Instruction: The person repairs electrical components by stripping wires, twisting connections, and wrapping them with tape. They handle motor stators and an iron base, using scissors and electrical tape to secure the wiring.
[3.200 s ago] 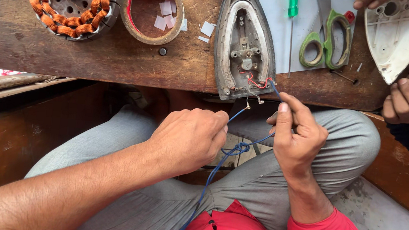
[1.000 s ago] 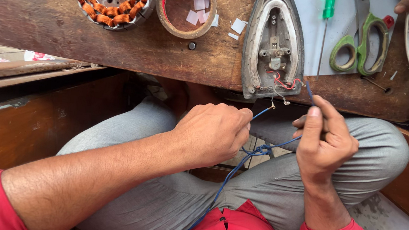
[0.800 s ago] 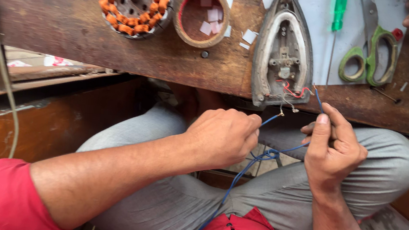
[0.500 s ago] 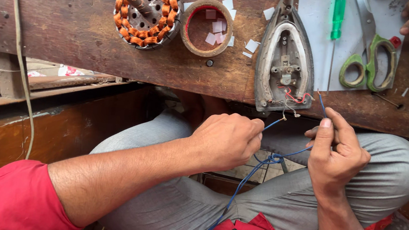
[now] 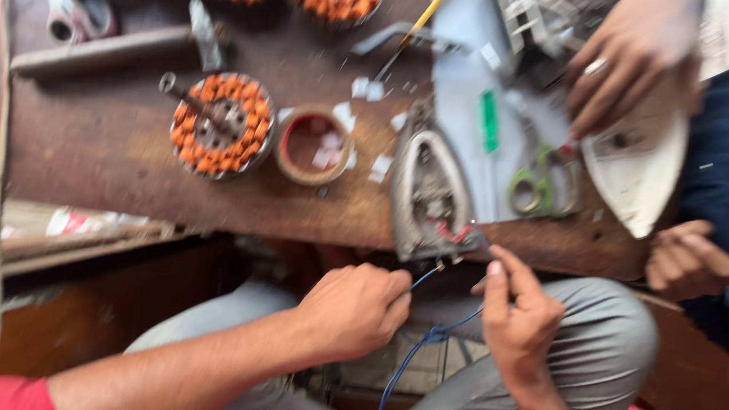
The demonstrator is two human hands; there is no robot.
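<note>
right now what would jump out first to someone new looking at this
Dead centre, the left hand and right hand pinch blue wires running up to an opened iron base at the bench edge. Left of it lies an orange copper-wound stator beside a tape roll. At upper right, another person's hand rests on a white iron cover, near green scissors.

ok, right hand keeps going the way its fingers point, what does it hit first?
Probably the rear end of the opened iron base at the bench edge: the right hand points up toward its red wiring. Blur leaves depth unclear.
</note>
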